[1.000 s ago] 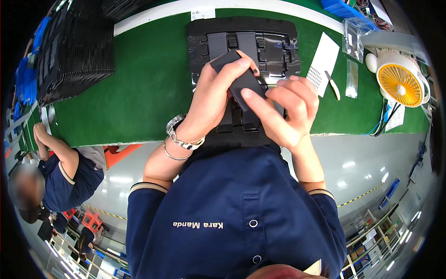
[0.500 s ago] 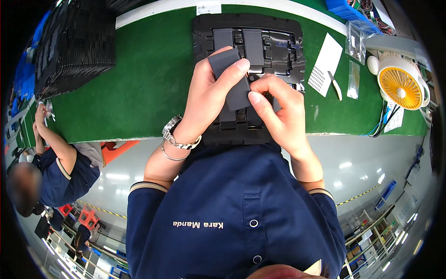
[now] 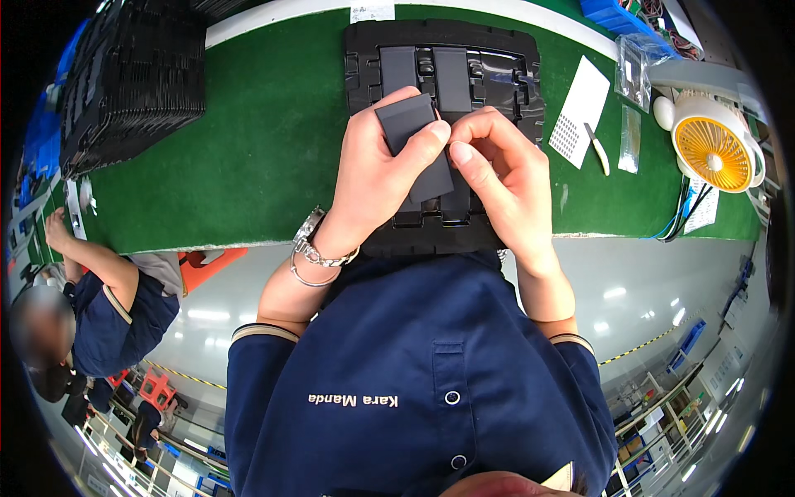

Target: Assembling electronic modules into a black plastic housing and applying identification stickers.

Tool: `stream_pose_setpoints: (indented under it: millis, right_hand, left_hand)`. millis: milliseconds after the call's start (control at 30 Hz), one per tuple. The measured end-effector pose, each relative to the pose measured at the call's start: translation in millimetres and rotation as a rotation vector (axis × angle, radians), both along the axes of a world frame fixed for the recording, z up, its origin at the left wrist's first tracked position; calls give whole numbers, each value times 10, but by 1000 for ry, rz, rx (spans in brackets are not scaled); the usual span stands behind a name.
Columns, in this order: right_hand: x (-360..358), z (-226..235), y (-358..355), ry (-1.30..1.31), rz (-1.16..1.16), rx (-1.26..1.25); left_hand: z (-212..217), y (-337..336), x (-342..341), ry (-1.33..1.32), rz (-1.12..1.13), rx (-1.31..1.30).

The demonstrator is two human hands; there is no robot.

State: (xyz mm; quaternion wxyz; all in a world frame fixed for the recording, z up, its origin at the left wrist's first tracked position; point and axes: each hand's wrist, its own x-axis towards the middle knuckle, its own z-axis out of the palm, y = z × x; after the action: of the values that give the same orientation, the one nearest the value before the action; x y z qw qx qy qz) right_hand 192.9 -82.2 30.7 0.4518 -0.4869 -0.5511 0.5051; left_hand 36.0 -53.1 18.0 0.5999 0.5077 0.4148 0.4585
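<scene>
Over the black tray (image 3: 443, 33), in the head view, a dark block (image 3: 405, 123) points lengthwise from upper left to lower right. The left hand (image 3: 374, 170), nearer, clasps it; the right hand (image 3: 511, 172) curls beside its right edge, pinching what I cannot tell.

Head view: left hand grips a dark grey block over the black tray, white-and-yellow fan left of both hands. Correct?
Wrong side: the head view shows the white-and-yellow fan right of both left hand and right hand. The rest is correct: the left hand grips the dark grey block over the black tray.
</scene>
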Motion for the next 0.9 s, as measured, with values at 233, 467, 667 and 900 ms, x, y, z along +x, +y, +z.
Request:
stream_pose_setpoints:
  millis: [233, 467, 667, 900]
  right_hand:
    - [27, 7, 42, -237, 37, 226]
    - [1, 24, -33, 172, 31, -180]
    - [-5, 20, -19, 181, 56, -213]
    - [-46, -30, -85, 214, 0, -228]
  left_hand:
    - [-57, -36, -1, 37, -18, 38]
    - [46, -58, -14, 8, -14, -9]
    - [-27, -74, -22, -30, -43, -7]
    - [-23, -80, 15, -95, -42, -22]
